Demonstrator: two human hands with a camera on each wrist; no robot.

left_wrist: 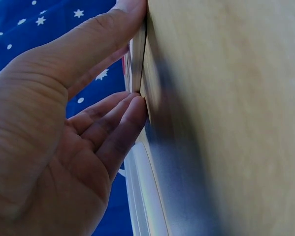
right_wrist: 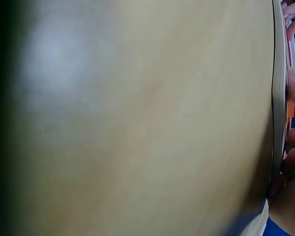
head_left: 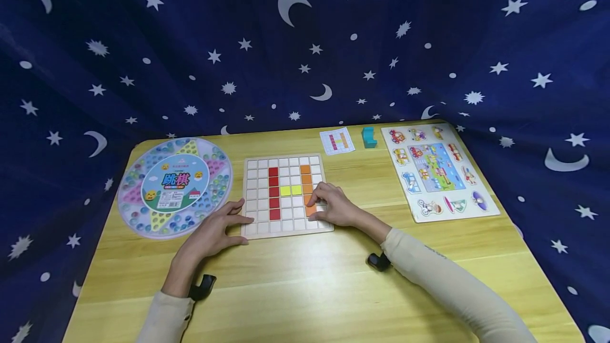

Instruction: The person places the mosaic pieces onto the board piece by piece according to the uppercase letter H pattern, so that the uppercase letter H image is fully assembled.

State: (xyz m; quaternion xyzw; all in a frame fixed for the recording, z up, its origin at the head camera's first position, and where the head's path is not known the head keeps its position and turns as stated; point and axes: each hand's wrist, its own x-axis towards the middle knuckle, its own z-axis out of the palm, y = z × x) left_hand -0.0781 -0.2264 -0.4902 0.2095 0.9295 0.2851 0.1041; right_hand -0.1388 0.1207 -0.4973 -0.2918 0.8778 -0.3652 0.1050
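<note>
A wooden grid board [head_left: 260,229] with white squares lies mid-table. Set in it are a red column [head_left: 274,190], a short yellow bar [head_left: 290,190] and an orange column [head_left: 306,179]. My right hand [head_left: 334,207] pinches an orange block [head_left: 310,210] at the near end of that column, thumb and fingertips on either side. In the right wrist view, orange [right_wrist: 290,109] shows between the fingers at the board's edge. My left hand [head_left: 213,231] rests at the near left corner, with fairly straight fingers [left_wrist: 125,125] touching the edge and the thumb along the front.
A round Chinese checkers set [head_left: 221,165] lies to the left. A small pattern card [head_left: 337,141] and a teal block [head_left: 368,137] sit behind the board. On the right is a picture peg puzzle [head_left: 405,173]. A dark starry curtain [head_left: 267,30] hangs behind the table.
</note>
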